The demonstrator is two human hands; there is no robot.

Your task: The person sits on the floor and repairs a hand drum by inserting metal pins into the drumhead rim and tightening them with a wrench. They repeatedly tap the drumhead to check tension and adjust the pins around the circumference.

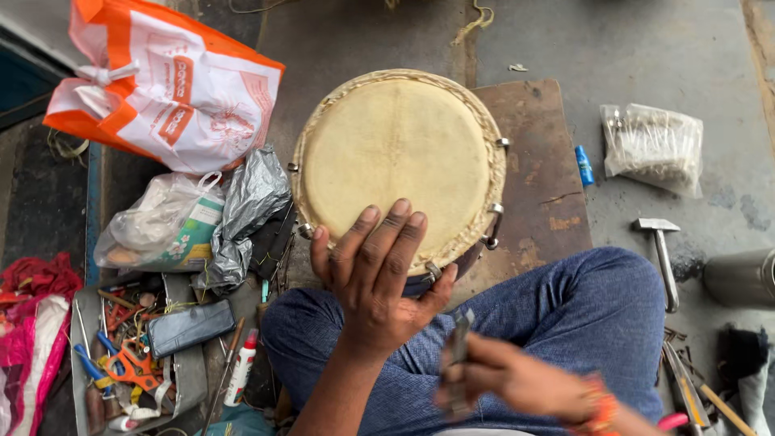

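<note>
Far left: a red and pink cloth bundle [32,323], then a metal tool tray [187,379] holding orange-handled scissors [133,367], blue-handled tools and a dark phone-like slab [190,327]. Above it sit a clear plastic bag [157,226], a crumpled grey foil bag [250,210] and a white-and-orange carrier bag [173,89]. A small white bottle with a red cap [240,370] lies just beside the person's knee.

Centre: the drum [400,161] stands head-up on a brown wooden board [541,178], round skin facing the camera, metal hooks around its rim. It lies straight ahead of the person, between the blue-clad knees and the far edge of the board.

The left hand [375,282] is nearer the drum: fingers spread fairly wide and flat, fingertips resting on the near edge of the skin, palm over the rim. Nothing is gripped in it.

The right hand [517,379], blurred, is low and back from the drum, over the right thigh, fingers closed around a slim metal tool [460,339] whose long axis points roughly up toward the drum's near rim. Nothing lies between tool and rim except the left hand's thumb side.

Right: a small blue tube [584,165] at the board's edge, a clear bag of pale sticks [652,147], a hammer [662,254] lying on the concrete floor with its handle toward the person, a steel cylinder [741,277] at the frame edge, and more long tools [686,387] near the right knee.
</note>
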